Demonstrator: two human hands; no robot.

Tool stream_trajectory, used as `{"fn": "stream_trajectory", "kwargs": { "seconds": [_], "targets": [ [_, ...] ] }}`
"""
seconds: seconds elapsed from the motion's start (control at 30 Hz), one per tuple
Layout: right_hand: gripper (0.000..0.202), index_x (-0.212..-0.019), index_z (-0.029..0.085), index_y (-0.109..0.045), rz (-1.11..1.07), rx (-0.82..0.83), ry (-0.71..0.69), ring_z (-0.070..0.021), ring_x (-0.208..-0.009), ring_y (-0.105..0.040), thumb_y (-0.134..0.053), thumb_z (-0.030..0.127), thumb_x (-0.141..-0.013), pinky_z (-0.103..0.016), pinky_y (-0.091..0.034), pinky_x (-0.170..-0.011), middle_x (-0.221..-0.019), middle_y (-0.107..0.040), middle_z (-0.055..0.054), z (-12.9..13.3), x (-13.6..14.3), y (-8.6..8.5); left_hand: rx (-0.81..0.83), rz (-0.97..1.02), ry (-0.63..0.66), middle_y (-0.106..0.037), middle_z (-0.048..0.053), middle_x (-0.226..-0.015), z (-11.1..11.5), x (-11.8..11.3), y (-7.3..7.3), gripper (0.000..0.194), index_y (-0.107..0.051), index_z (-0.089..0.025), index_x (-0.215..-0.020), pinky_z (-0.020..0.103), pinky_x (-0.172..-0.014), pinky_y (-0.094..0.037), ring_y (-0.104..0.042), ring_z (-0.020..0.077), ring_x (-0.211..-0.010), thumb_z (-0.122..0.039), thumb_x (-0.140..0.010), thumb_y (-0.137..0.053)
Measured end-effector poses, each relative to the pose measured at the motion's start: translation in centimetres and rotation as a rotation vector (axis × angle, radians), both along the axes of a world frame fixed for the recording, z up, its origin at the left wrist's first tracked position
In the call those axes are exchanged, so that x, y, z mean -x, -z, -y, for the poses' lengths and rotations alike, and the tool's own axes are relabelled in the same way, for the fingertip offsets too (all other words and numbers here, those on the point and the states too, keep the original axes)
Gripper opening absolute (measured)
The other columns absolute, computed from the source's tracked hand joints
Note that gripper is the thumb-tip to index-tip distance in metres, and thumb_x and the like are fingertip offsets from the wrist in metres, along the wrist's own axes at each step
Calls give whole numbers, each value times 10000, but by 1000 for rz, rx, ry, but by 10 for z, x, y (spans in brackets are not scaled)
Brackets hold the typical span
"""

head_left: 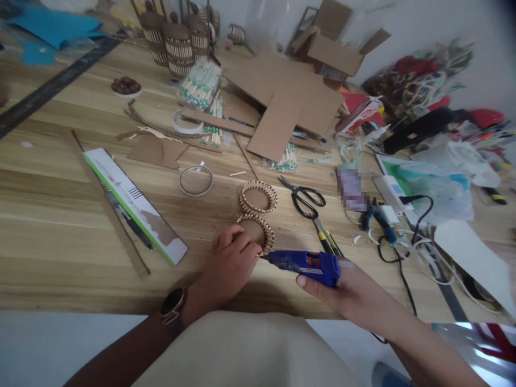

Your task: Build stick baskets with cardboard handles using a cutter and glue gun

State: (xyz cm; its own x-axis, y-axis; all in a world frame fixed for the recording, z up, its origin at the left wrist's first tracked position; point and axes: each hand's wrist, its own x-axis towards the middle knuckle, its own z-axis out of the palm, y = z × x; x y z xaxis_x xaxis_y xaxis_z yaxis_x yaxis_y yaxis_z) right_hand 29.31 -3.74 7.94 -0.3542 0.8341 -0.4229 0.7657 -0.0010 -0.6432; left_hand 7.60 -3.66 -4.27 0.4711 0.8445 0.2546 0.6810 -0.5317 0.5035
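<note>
My right hand (342, 285) is wrapped round a blue hot glue gun (306, 266), whose nozzle points left. The nozzle tip is at the near rim of a small round basket (269, 236) with a cardboard base and a ring of short wooden pieces. Fingers bent, my left hand (231, 258) grips this basket's near left rim; its fingertips are partly hidden. A second, similar round basket (258, 197) stands just beyond, touching or nearly touching the first. Black-handled scissors (308, 199) lie to the right of both.
A roll of tape (195, 180), a white-and-green box (135, 204) and a utility knife (328, 239) lie around the work. Cardboard sheets (278, 121) and bundled sticks (201, 83) are behind. Blue pliers (379, 221) and a black cable (403, 279) are at right.
</note>
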Motion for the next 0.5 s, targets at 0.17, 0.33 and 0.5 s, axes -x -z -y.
{"fn": "stream_trajectory", "kwargs": {
  "seconds": [0.17, 0.33, 0.5],
  "targets": [
    [415, -670, 231, -591, 13, -37, -13, -172, -649, -576, -515, 540, -937, -264, -477, -580, -677, -623, -3, 2, -3, 3, 10, -1, -4, -671, 25, -939, 0, 0, 2, 193, -658, -219, -911, 458, -1017, -371, -518, 251, -1086, -244, -1019, -499],
    [422, -658, 229, -591, 21, -48, -20, -168, -640, -579, -516, 532, -941, -264, -479, -588, -678, -628, -5, 2, -4, 6, 23, -9, -8, -674, 25, -946, 1, 0, 2, 186, -658, -215, -910, 454, -1029, -360, -528, 235, -1068, -230, -1015, -506],
    [368, -810, 229, -685, 29, -45, -27, -179, -654, -596, -504, 520, -944, -274, -484, -595, -737, -677, -16, 1, -3, 4, 18, 12, -24, -679, 12, -942, 1, 0, 0, 157, -662, -229, -908, 446, -1015, -356, -504, 245, -1099, -229, -1002, -536]
  ]
}}
